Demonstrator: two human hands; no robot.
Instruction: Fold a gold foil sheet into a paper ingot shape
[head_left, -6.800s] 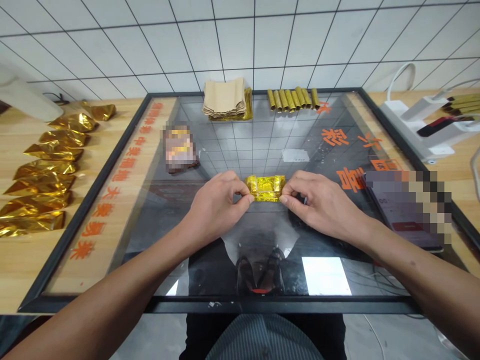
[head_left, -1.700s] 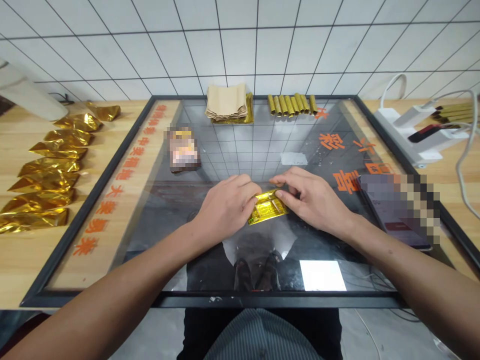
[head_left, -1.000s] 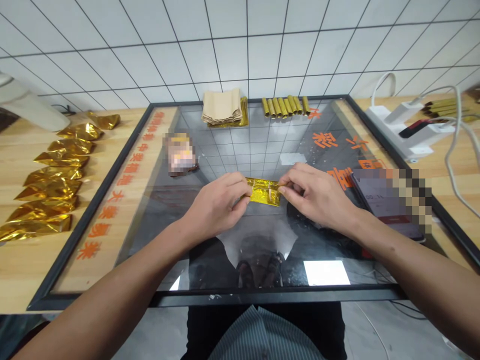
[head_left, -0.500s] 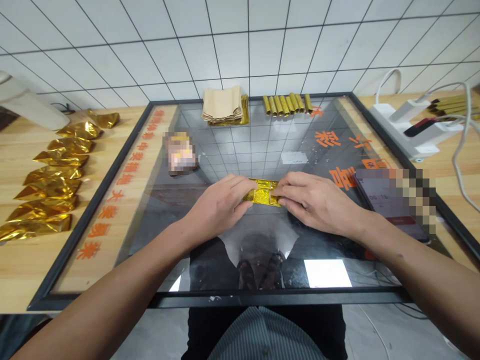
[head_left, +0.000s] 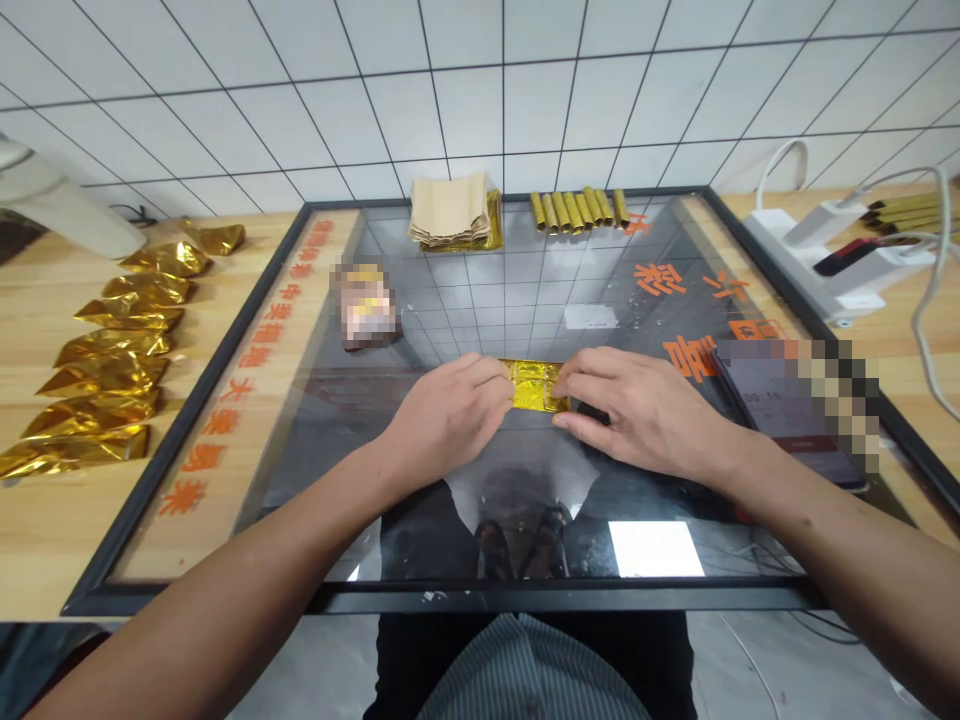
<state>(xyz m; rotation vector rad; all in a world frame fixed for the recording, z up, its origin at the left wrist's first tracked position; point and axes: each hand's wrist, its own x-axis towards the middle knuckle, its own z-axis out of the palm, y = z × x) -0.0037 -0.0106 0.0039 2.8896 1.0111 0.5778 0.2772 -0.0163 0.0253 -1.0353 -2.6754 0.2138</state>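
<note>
A small folded piece of gold foil paper (head_left: 534, 385) lies flat on the glass panel between my hands. My left hand (head_left: 454, 412) is closed over its left end, the fingertips curled down and partly hidden. On the other end, my right hand (head_left: 626, 405) grips the foil's edge, its fingers bent over the top and its thumb at the near corner. Faint crease lines cross the foil's visible middle.
Folded gold foil pieces (head_left: 112, 375) line the wooden table at left. A brown paper stack (head_left: 448, 208) and several gold paper rolls (head_left: 577, 210) lie at the panel's far edge. A phone (head_left: 787, 415) and a power strip (head_left: 799, 265) are at right.
My left fingers have curled further over the foil's left end. My right thumb and fingers have spread slightly at the right end, and the foil's middle looks flatter.
</note>
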